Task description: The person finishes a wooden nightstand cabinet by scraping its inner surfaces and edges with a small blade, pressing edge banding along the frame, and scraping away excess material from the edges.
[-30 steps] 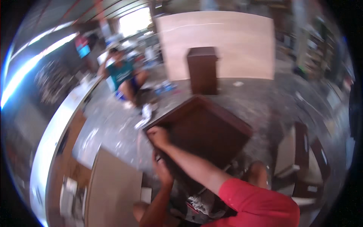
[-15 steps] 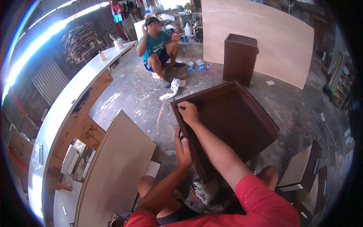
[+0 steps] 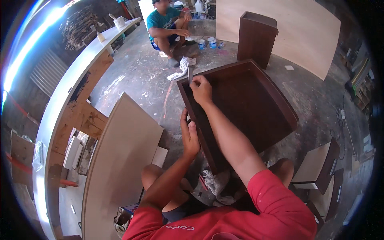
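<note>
A shallow dark brown wooden box [image 3: 248,116], open on top like a tray or drawer, stands tilted in front of me. My left hand [image 3: 191,138] is closed at its left side, fingers along the outside and thumb at the edge. Reaching over the box, my right hand [image 3: 201,90] pinches a thin, flat grey strip [image 3: 190,76] near the far left corner. The strip stands upright between the fingertips; its lower end is hidden by the hand, so its exact kind cannot be made out.
A person [image 3: 166,30] squats beyond the box, near a white rag [image 3: 183,68] and paint cans [image 3: 212,43]. A brown cabinet [image 3: 256,42] stands before a large pale panel [image 3: 304,32]. Left are a leaning board [image 3: 124,148] and long white counter [image 3: 60,116]; drawers [image 3: 316,170] lie right.
A grey strip now shows upright in my right hand, which has turned. The view has tipped downward. The other person's raised hand has come down from the head toward the knees.
</note>
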The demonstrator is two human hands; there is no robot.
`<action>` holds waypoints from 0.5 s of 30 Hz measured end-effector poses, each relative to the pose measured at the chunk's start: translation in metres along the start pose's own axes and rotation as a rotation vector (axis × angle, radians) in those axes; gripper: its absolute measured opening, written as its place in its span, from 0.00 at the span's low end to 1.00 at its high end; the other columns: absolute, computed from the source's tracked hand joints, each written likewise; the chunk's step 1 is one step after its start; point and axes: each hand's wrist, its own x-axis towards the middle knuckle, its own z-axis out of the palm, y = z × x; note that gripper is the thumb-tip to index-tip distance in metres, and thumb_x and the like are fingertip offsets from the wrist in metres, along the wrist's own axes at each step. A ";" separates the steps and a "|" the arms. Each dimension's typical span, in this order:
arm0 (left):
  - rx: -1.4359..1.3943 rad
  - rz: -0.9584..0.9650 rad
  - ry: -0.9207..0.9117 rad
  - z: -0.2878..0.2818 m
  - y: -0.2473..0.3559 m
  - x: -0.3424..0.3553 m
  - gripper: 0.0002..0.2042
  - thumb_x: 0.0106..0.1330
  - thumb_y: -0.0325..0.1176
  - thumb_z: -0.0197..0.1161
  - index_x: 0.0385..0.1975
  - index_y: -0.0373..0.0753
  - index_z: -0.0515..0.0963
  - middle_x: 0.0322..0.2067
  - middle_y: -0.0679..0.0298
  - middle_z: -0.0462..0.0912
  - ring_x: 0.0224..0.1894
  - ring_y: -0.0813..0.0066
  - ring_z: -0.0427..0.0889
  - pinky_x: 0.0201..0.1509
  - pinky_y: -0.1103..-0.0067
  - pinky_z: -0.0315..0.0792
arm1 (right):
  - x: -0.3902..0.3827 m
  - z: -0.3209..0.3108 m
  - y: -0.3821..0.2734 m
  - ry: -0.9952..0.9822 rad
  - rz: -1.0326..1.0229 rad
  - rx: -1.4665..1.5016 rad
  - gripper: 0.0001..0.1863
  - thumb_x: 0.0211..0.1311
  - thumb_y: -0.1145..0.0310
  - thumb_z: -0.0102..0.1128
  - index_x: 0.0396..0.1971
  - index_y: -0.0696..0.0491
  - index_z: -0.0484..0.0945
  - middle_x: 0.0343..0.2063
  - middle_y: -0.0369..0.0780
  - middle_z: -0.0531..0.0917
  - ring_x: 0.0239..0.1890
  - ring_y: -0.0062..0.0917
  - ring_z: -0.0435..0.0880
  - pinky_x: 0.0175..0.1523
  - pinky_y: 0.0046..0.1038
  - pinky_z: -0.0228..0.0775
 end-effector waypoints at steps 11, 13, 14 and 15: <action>-0.061 -0.083 -0.097 -0.014 0.009 0.020 0.33 0.75 0.36 0.57 0.76 0.34 0.52 0.72 0.48 0.60 0.70 0.57 0.66 0.73 0.65 0.60 | 0.003 0.003 -0.006 -0.110 0.037 0.095 0.08 0.63 0.72 0.63 0.40 0.57 0.78 0.33 0.45 0.89 0.38 0.35 0.90 0.43 0.36 0.78; -0.064 -0.093 -0.101 -0.014 0.004 0.019 0.33 0.75 0.35 0.57 0.76 0.35 0.52 0.72 0.49 0.60 0.69 0.58 0.67 0.72 0.66 0.61 | -0.004 0.002 -0.010 -0.134 0.014 -0.049 0.08 0.64 0.73 0.61 0.42 0.57 0.77 0.34 0.45 0.89 0.40 0.35 0.91 0.43 0.35 0.79; -0.067 -0.102 -0.105 -0.014 -0.001 0.018 0.33 0.75 0.35 0.58 0.76 0.36 0.52 0.72 0.51 0.60 0.68 0.59 0.68 0.72 0.66 0.62 | -0.006 0.002 -0.011 -0.157 -0.009 -0.194 0.09 0.64 0.74 0.58 0.43 0.58 0.77 0.34 0.45 0.88 0.42 0.35 0.91 0.44 0.35 0.79; -0.066 -0.102 -0.104 -0.014 -0.005 0.016 0.33 0.75 0.35 0.58 0.76 0.36 0.52 0.72 0.51 0.60 0.68 0.59 0.68 0.72 0.66 0.62 | -0.007 0.004 -0.012 -0.157 -0.009 -0.193 0.09 0.64 0.74 0.58 0.43 0.58 0.77 0.34 0.45 0.88 0.42 0.35 0.91 0.44 0.35 0.79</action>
